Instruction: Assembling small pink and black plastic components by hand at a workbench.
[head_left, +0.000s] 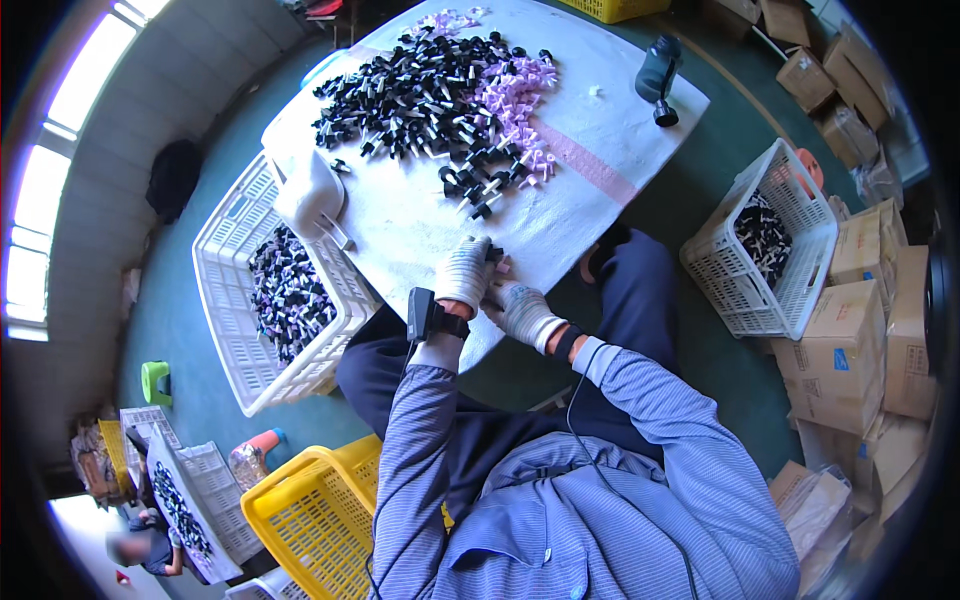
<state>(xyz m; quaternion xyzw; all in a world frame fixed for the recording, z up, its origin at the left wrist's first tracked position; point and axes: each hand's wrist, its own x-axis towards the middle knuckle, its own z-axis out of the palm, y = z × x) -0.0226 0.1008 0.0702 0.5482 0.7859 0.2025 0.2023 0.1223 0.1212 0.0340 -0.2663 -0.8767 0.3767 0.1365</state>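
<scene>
Both my hands wear pale knitted gloves and meet at the near edge of the white table. My left hand [463, 272] is closed, with a small black plastic part [494, 254] at its fingertips. Close against it, my right hand [522, 312] has its fingers bent together; a pinkish bit shows between the hands, too small to name. Beyond them on the table [400, 215] lies a big heap of black knob-like parts with pale stems [420, 95]. Lilac plastic parts [515, 95] lie along its right side. A few loose black parts [470, 185] are nearest my hands.
A white scoop-like container [308, 195] sits on the table's left edge, and a dark bottle [657, 70] at the far right. White crates stand left [225, 300] and right [715, 285], holding parts. A yellow basket [310, 510] is lower left; cardboard boxes [835, 340] line the right.
</scene>
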